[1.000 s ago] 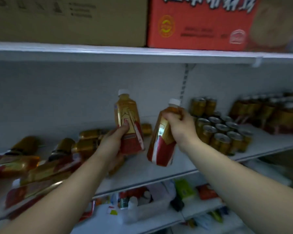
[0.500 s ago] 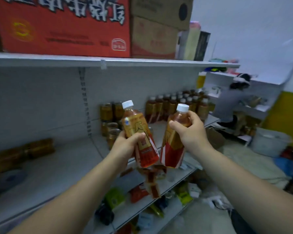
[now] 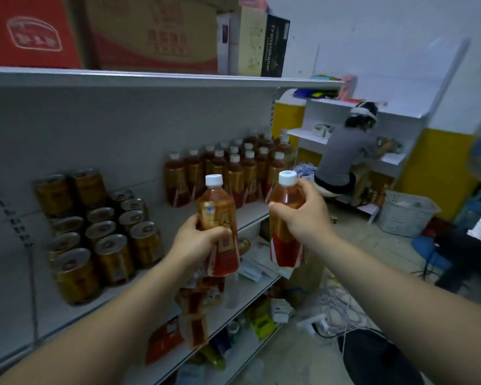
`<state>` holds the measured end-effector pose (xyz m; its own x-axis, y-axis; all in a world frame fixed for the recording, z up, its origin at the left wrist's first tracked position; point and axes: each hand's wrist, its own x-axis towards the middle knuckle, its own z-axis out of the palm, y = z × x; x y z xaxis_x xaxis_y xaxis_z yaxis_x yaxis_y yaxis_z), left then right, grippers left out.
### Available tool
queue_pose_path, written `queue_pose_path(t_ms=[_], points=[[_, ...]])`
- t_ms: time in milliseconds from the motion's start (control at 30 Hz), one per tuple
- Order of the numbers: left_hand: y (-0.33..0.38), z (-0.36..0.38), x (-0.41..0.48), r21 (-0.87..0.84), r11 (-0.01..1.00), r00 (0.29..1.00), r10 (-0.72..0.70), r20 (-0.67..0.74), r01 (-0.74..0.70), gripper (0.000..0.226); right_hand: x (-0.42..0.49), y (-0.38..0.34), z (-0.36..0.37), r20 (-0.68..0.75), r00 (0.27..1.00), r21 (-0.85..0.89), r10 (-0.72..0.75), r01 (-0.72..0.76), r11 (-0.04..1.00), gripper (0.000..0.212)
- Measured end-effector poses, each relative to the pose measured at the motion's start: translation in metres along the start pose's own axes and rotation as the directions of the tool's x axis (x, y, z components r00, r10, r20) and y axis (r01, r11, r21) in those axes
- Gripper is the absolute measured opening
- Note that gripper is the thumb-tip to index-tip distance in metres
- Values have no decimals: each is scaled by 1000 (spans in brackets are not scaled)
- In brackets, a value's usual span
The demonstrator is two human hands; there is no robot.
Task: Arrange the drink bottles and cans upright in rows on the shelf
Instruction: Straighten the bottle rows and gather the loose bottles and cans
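Since half a second ago the view has swung further right, and the left bottle (image 3: 218, 218) has straightened from a lean to nearly upright, so the two bottle bottoms now sit apart rather than almost meeting.

At the left, gold cans (image 3: 100, 240) stand upright in rows on the grey shelf (image 3: 9, 309), with two more stacked at the back. To their right, the left hand (image 3: 197, 240) wraps its fingers and thumb round the middle of the left bottle, which is held in the air in front of the shelf edge with its white cap up. Behind and between the two hands, standing bottles (image 3: 233, 170) fill the far end of the same shelf in upright rows. The right bottle (image 3: 285, 218) hangs just beside the left one, not touching it, also cap up. The right hand (image 3: 303, 215) grips it from the right side around its upper body, with the thumb across the front. Neither held bottle touches the shelf. Cartons (image 3: 156, 34) sit on the board above. Further right, another person (image 3: 342, 157) crouches at a white rack, near a pale basket (image 3: 406, 212) on the floor.
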<state>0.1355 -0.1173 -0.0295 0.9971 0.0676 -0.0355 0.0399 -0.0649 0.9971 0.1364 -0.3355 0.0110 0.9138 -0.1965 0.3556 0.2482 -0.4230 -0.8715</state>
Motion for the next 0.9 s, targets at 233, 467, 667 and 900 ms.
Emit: queue_pose_path(t_ms=[233,467,667,900], points=[[-7,36,114,73,997,999,30,16,-31,49,107,60,25,42,998,-152,55,-48,987,69],[-33,72,184,99,991,995,-84,-51,89,41,186,97,46,231,967,-125,104,-76,989,61],[-50,99,212,113,991,984,-45,-174,66,50,234,127,54,386,920,-111,-68,120,987,36],[-63,128,219,120,991,948,-14,-316,55,63,267,140,55,523,803,-363,-284,512,779,71]])
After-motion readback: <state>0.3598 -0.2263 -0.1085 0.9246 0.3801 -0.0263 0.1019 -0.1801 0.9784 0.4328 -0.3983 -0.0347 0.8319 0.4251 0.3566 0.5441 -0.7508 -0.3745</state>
